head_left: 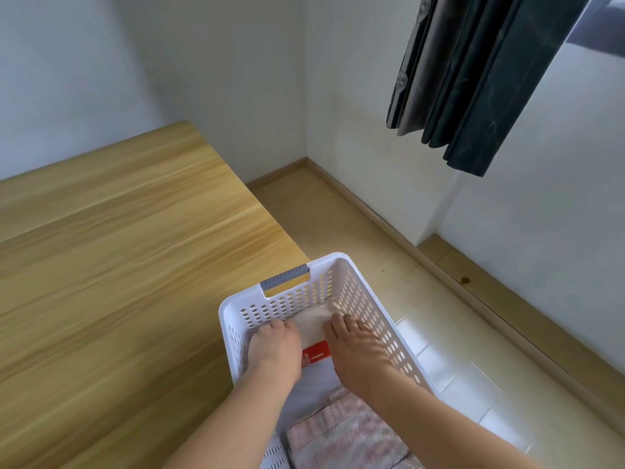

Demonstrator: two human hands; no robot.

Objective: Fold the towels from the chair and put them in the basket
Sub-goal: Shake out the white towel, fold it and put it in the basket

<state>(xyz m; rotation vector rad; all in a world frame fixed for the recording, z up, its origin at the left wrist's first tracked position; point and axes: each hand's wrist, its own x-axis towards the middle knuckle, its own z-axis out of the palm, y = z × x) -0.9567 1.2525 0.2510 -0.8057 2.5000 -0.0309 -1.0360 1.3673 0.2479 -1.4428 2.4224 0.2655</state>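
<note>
— Item one, the container?
— White plastic basket (pixel 358 282) with oval holes in its walls and a grey handle strip (pixel 285 276) on the far rim. It sits at the right-hand edge of the wooden table (pixel 118 248), its right side out over the floor.

— Contents?
— A folded white towel (pixel 313 321) at the far end of the basket, lying on the bottom, with a red label (pixel 316 355) on its near part. A pink-and-white striped towel (pixel 345 434), folded, at the near end of the basket, just beside the white one.

— Hands?
— Both inside the basket, on the white towel. Left hand (pixel 274 346) at the towel's left edge, knuckles up, fingers bent downward over that edge; the fingertips are hidden, so whether they grip the cloth cannot be told. Right hand (pixel 355 346) at the towel's right edge, fingers straight and spread, pressing flat on the cloth close to the basket's right wall.

— Surroundings?
— Pale tiled floor (pixel 439 316) to the right of the table, white walls meeting in a corner, wooden skirting (pixel 372 214) along their base, and a dark curtain (pixel 473 79) hanging at the upper right.
</note>
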